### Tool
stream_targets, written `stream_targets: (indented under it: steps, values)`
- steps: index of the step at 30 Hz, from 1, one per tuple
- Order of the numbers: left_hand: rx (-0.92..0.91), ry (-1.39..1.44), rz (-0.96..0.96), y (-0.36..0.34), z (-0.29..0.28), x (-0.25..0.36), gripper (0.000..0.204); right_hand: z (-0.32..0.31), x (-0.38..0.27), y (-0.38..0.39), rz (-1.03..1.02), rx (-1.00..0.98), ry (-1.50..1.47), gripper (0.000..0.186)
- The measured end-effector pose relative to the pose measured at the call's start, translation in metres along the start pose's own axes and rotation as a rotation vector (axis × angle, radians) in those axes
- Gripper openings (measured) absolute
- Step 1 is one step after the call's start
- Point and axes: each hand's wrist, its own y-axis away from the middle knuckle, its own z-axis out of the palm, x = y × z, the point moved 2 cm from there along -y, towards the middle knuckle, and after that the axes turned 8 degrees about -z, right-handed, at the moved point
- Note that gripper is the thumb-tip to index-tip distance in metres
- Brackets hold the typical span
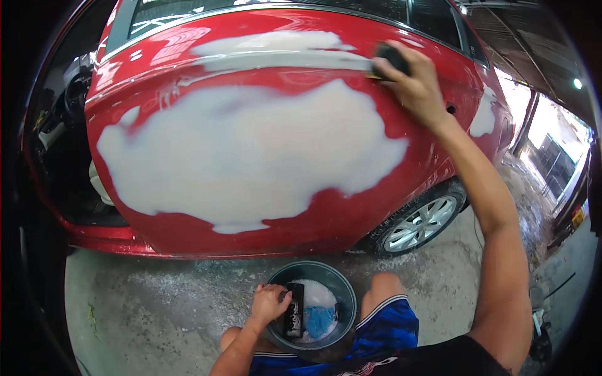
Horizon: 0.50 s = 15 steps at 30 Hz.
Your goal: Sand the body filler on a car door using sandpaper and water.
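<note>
A red car door (326, 225) with a large whitish filler patch (251, 150) stands in front of me. My right hand (419, 84) is closed around a dark sanding block (392, 59), pressed to the door at the right end of a pale strip along the upper crease. Low down, my left hand (271, 304) is at the left rim of a dark round bucket (350, 289). Its fingers are closed on a black rectangular block (293, 313) inside the bucket. Cloudy whitish water and a blue cloth (319, 321) lie beside that block.
Right of the bucket is the rear wheel (421, 224). At the left the front door opening shows a steering wheel (76, 88). My knees flank the bucket on the wet concrete floor (157, 294). Another filler patch (484, 113) marks the rear panel.
</note>
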Motion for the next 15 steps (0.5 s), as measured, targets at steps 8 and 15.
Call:
stream_targets:
  steps: [8,15]
  values:
    - [-0.024,-0.106,0.018,-0.006,0.020,-0.005,0.030,0.151,-0.089,-0.125,-0.248,0.243,0.369,0.035]
    - [-0.021,-0.096,0.012,-0.004,0.002,0.001,0.032,0.012,-0.010,0.008,-0.185,0.041,0.437,0.055]
